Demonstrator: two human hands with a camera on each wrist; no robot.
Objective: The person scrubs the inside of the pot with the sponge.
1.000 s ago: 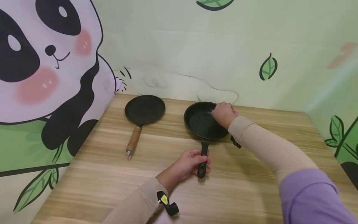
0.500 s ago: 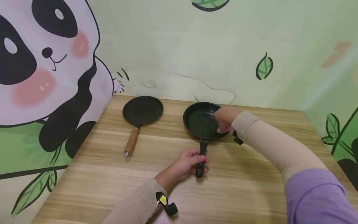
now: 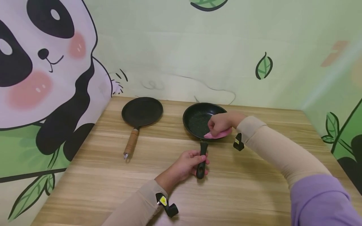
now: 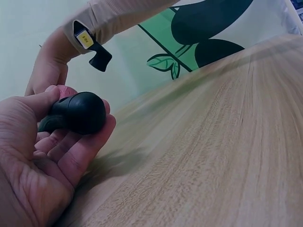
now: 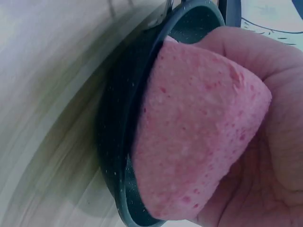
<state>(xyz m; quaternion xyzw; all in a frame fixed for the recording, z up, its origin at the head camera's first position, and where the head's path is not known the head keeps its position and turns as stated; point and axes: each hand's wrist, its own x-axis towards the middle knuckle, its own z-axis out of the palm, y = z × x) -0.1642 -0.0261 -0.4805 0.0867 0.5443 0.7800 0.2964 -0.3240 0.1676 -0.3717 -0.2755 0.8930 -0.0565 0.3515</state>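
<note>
A dark speckled frying pan [image 3: 195,121] stands on the wooden table, its black handle [image 3: 203,149] toward me. My left hand [image 3: 183,164] grips that handle, thumb on top and fingers beneath; the left wrist view shows the rounded handle end [image 4: 85,113] between them. Inside the pan, my right hand [image 3: 222,123] holds a pink sponge [image 5: 199,127] against the near right wall and rim. From the right wrist, the sponge's porous face covers much of the pan's opening, and the fingertips are hidden behind it.
A flat black griddle pan [image 3: 142,111] with a wooden handle [image 3: 131,142] lies to the left on the wooden table [image 3: 93,188]. Directly behind the table rises a pale green wall [image 3: 158,47], with a panda picture [image 3: 56,72] on the left.
My right hand has swept from the pan's far right rim round to its near right side, bringing the pink sponge into sight. The left hand keeps its hold on the handle.
</note>
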